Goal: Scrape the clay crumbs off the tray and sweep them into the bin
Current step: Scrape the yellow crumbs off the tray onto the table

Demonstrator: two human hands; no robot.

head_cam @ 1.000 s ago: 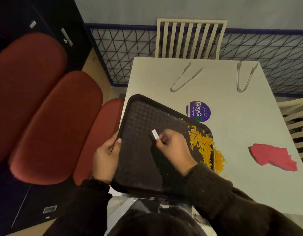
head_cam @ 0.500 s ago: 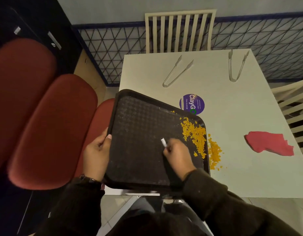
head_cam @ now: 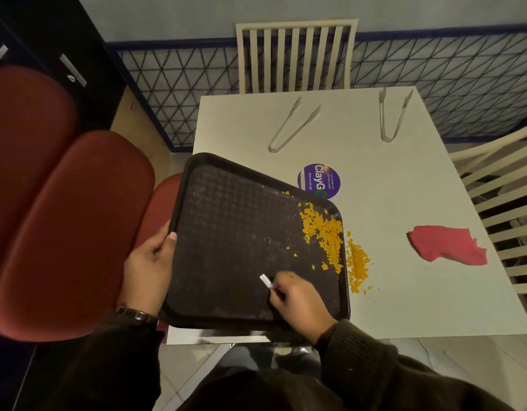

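Observation:
A black textured tray (head_cam: 226,221) lies skewed over the near left corner of the white table (head_cam: 404,292). My left hand (head_cam: 149,268) grips the tray's left rim, thumb on top. My right hand (head_cam: 298,301) pinches a small white scraper (head_cam: 266,280) whose tip touches the tray's near middle. Yellow clay crumbs (head_cam: 324,232) are heaped on the tray's right side. More crumbs (head_cam: 357,265) lie spilled on the table just beyond the tray's right rim. No bin is in view.
Two clear plastic tongs (head_cam: 292,126) (head_cam: 392,117) lie at the table's far side. A purple round sticker (head_cam: 318,180) sits by the tray's far corner and a red cloth (head_cam: 446,244) on the right. White slatted chairs (head_cam: 295,54) and red cushioned seats (head_cam: 66,226) surround the table.
My right hand has drawn the scraper back toward me, from the tray's middle to its near part. My left hand keeps its grip on the rim; the tray has barely moved.

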